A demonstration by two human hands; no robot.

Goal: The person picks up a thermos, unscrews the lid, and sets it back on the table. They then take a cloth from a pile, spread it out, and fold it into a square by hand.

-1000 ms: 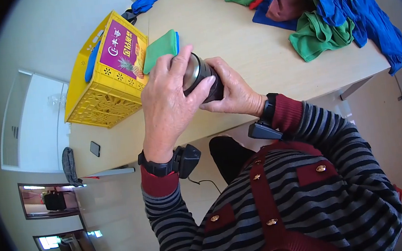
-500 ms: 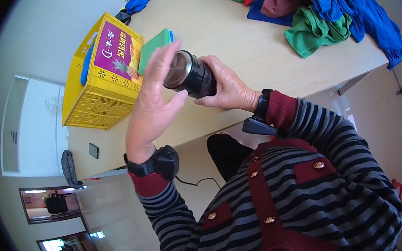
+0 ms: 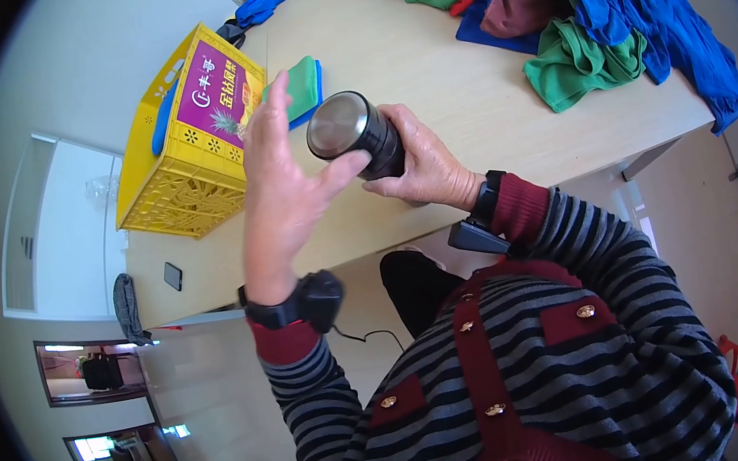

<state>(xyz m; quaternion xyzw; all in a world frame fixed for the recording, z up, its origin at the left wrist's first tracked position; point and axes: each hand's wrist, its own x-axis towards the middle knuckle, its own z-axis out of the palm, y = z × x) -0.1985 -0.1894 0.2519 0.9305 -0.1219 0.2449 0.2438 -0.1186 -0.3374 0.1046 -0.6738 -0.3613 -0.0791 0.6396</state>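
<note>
My right hand (image 3: 430,163) is wrapped round the lower part of a black cylindrical flask (image 3: 385,143) with a round silvery top, tilted toward the camera above the table. Beside the flask, my left hand (image 3: 277,173) has its fingers stretched up and apart. Its thumb reaches across to the rim of the top and appears to touch it. Folded green and blue cloths (image 3: 304,91) lie on the table just beyond the flask.
A yellow crate (image 3: 181,192) with a purple pineapple label stands at the left. Blue and green cloths (image 3: 589,59) are heaped at the back right. A phone (image 3: 173,276) and a grey cloth (image 3: 128,310) lie near the left edge of the pale table (image 3: 503,135).
My left hand has drawn back from over the flask's top, turning more upright, and its thumb now lies at the rim. The top shows more fully. My right hand still grips the flask.
</note>
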